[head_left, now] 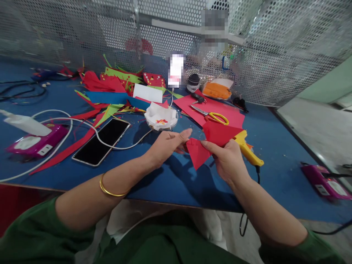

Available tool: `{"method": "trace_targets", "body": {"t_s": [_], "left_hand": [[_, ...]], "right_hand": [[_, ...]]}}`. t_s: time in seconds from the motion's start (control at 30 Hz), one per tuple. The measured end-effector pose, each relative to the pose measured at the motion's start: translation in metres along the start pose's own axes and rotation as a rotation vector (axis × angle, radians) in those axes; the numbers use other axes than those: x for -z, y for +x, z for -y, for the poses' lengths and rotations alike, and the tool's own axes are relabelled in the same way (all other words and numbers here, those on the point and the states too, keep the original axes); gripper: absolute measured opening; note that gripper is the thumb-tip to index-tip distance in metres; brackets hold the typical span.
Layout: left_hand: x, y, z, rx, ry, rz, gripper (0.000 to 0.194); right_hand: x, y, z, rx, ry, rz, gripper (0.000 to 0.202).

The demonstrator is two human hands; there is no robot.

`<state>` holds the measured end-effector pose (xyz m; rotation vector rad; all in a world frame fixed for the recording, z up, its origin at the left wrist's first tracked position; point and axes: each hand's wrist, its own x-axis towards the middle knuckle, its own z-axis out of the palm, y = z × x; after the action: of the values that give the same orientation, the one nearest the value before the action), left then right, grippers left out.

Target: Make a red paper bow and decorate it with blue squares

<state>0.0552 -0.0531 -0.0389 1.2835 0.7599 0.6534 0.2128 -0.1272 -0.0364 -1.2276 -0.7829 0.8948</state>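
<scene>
A piece of red folded paper point(198, 153) is held above the blue table, its lower corner pointing down and a larger flap spreading up to the right. My right hand point(229, 156) pinches it near the middle, thumb on top. At its left edge my left hand point(174, 142) grips with thumb and fingers closed; the fingertips are partly hidden behind the paper. Just behind my right hand lies a yellow glue gun point(249, 149), partly covered by the hand and paper. Yellow-handled scissors point(217, 117) rest on red sheets point(187, 106) beyond the paper.
A paper-lined bowl point(161, 116) holds small scraps. Left of it lie a black-screened phone point(102, 142), a white cable and a purple power strip point(38, 141). Coloured paper scraps point(101, 83) pile at the back. Another purple strip point(326, 181) sits right. Perforated metal screen point(110, 33) stands behind.
</scene>
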Motion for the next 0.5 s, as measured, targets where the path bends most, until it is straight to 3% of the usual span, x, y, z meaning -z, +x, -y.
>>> {"method": "trace_targets", "body": {"t_s": [0.07, 0.23, 0.5], "left_hand": [[0.0006, 0.0003, -0.0003, 0.005, -0.015, 0.011, 0.05], [-0.0025, -0.0006, -0.0028, -0.035, 0.069, -0.015, 0.025], [-0.0046, -0.0016, -0.0033, -0.059, 0.083, -0.037, 0.021]], "right_hand": [[-0.0001, -0.0003, 0.0004, 0.012, -0.002, -0.009, 0.025], [-0.0008, -0.0026, -0.0016, -0.007, -0.01, 0.071, 0.023], [-0.0006, -0.003, -0.0038, -0.024, -0.008, 0.084, 0.022]]}}
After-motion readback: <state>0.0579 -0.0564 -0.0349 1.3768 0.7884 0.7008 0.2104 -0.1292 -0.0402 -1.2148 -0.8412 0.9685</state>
